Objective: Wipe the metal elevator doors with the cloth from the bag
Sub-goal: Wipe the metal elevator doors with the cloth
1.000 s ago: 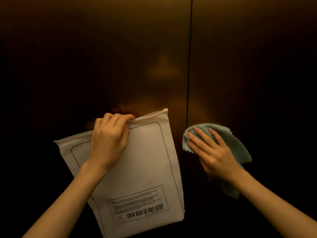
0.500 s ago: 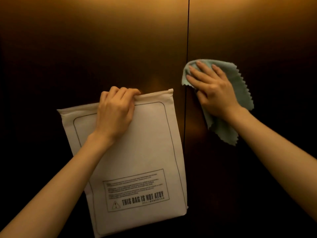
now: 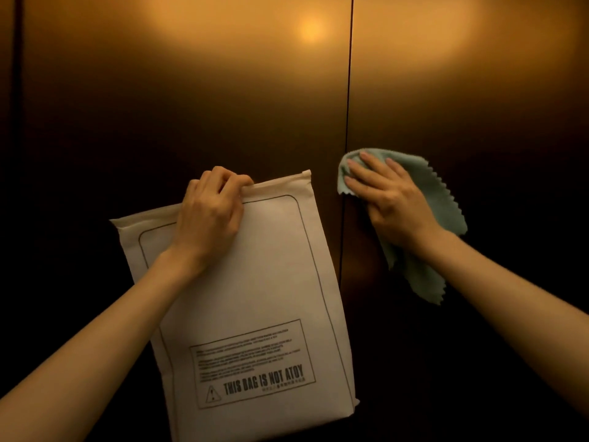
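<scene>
Two brushed metal elevator doors fill the view, the left door (image 3: 191, 100) and the right door (image 3: 462, 100), split by a dark vertical seam (image 3: 349, 122). My right hand (image 3: 392, 199) lies flat on a pale blue-green cloth (image 3: 446, 205) with zigzag edges, pressing it against the right door just right of the seam. The cloth's lower corner hangs loose below my wrist. My left hand (image 3: 210, 215) grips the top edge of a white bag (image 3: 255, 298) printed with a black warning box, holding it in front of the left door.
Warm light reflects off the upper part of both doors (image 3: 310, 28); the lower parts are dark. A narrow vertical edge (image 3: 17, 90) runs down the far left. My bare forearms reach in from the bottom corners.
My right hand with the cloth went up the right door, then came back down and slightly right. The left hand kept hold of the bag. The view shifted upward.
</scene>
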Motion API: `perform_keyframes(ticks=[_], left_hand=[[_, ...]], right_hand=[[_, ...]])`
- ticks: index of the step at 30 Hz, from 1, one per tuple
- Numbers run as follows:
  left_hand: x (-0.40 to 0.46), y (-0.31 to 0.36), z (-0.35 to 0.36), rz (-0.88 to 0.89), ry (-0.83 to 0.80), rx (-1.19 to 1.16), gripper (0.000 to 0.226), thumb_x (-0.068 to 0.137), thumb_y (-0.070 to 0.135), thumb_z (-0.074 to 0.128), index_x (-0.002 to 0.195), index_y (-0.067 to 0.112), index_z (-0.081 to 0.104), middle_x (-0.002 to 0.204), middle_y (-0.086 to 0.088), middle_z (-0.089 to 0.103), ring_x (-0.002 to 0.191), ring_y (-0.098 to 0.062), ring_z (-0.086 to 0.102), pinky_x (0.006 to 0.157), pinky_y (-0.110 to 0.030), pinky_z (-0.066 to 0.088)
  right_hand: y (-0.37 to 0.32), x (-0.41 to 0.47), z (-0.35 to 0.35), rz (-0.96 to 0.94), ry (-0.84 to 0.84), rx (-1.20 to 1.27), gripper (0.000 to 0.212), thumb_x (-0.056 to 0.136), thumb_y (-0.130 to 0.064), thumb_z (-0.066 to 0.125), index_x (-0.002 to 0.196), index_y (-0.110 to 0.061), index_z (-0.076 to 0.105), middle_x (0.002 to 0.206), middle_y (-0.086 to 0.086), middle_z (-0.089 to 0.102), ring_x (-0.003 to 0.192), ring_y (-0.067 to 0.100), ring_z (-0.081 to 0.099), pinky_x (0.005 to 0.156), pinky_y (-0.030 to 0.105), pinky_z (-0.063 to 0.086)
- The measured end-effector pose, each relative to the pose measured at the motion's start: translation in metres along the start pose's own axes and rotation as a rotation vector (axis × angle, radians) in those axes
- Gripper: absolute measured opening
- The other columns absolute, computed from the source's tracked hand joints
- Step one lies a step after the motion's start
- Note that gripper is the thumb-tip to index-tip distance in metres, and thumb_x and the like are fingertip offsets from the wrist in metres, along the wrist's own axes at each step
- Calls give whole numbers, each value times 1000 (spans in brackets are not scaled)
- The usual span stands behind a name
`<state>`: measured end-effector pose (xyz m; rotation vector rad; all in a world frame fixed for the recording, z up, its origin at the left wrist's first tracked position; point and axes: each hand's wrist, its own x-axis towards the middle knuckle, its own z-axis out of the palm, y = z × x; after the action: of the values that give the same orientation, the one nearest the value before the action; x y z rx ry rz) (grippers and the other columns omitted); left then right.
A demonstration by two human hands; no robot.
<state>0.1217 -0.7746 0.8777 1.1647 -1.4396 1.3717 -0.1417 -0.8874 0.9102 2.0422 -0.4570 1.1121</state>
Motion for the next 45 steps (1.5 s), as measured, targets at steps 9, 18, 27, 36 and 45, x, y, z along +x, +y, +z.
perform_keyframes(ticks=[9, 18, 27, 36, 45], left_hand=[[21, -2, 15, 37, 104, -57, 20, 89, 11, 45, 104, 7, 59, 90, -14, 54, 76, -25, 49, 59, -34, 35], [52, -7, 7, 57, 160, 3, 19, 86, 3, 53, 102, 9, 61, 93, -14, 54, 79, -28, 52, 62, -37, 37], [89, -33, 11, 19, 276, 6, 22, 82, -2, 56, 98, 13, 62, 94, -9, 54, 84, -28, 54, 67, -36, 37], [129, -33, 19, -34, 335, 105, 26, 82, 3, 55, 101, 19, 63, 101, -7, 57, 92, -27, 54, 76, -36, 29], [185, -49, 7, 17, 326, 47, 28, 92, 5, 47, 113, 15, 61, 107, -9, 63, 99, -29, 52, 83, -39, 35]], right_hand=[[29, 78, -26, 112, 50, -25, 54, 85, 7, 43, 137, -9, 43, 150, 6, 34, 143, 24, 19, 116, 43, 13], [24, 63, -18, 87, 59, -108, 52, 90, -1, 46, 140, -17, 40, 150, 0, 33, 143, 20, 19, 116, 43, 14], [41, 134, -37, 197, 58, -124, 58, 85, 0, 40, 140, -18, 42, 152, -3, 31, 141, 18, 20, 111, 40, 26], [55, 176, -35, 311, 154, -209, 56, 87, -9, 41, 142, -20, 38, 143, 7, 42, 128, 27, 40, 101, 41, 36], [95, 247, -57, 283, 216, -85, 45, 86, 0, 38, 128, -10, 52, 145, 7, 40, 132, 26, 34, 103, 43, 36]])
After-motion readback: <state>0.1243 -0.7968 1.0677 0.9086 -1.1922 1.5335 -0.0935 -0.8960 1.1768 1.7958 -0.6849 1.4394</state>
